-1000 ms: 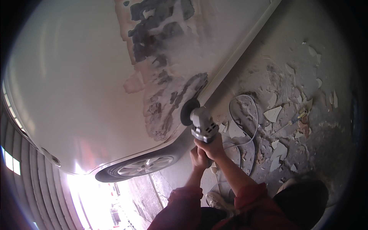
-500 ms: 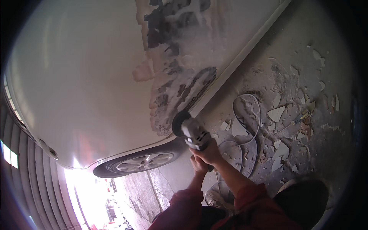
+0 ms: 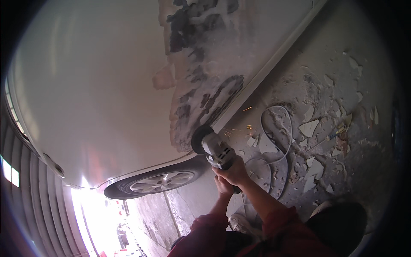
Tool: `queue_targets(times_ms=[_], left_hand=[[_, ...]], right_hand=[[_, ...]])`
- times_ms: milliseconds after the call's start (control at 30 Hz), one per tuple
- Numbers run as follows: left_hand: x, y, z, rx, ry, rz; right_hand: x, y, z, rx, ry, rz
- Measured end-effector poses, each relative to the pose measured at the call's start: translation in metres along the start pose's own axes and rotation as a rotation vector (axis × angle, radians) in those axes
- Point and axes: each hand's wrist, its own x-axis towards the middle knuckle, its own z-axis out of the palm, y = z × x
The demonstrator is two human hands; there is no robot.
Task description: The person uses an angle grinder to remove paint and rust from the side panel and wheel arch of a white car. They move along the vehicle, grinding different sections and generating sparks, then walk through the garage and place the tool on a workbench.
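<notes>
An angle grinder (image 3: 217,150) with a pale grey body is in both my hands. My right hand (image 3: 233,170) wraps around its body, and my left hand (image 3: 223,186) closes on the rear of it, just below. The grinder's dark disc (image 3: 201,138) touches the lower edge of a white car panel (image 3: 102,90), right beside the wheel arch. Orange sparks (image 3: 239,128) fly off to the right of the disc. Above it, the panel has a sanded patch (image 3: 201,81) of bare dark metal and pinkish filler.
A car wheel (image 3: 160,182) lies just left of the grinder. On the dusty floor at right are a looped cable (image 3: 291,128) and many broken filler pieces (image 3: 309,127). My shoe (image 3: 242,225) stands close below. Slatted shutter (image 3: 38,192) and bright daylight are at lower left.
Sparks have appeared by the disc; none showed before. The panel's patch has shifted slightly right in view. My hands keep the same hold, with the grinder almost in place.
</notes>
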Motion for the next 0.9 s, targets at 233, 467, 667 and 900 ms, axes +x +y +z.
queue_targets(times_ms=[233, 467, 667, 900], left_hand=[[0.027, 0.008, -0.001, -0.085, -0.126, -0.005], [0.013, 0.021, 0.005, -0.092, -0.014, -0.026], [0.018, -0.007, 0.019, -0.049, -0.010, 0.139], [0.010, -0.019, 0.012, -0.011, -0.097, -0.087]], right_hand=[[0.015, -0.014, -0.007, 0.092, 0.106, -0.107], [0.009, -0.013, -0.010, -0.010, 0.026, -0.009], [0.015, -0.011, -0.011, 0.018, 0.066, -0.115], [0.015, -0.025, -0.012, 0.077, 0.078, 0.006]])
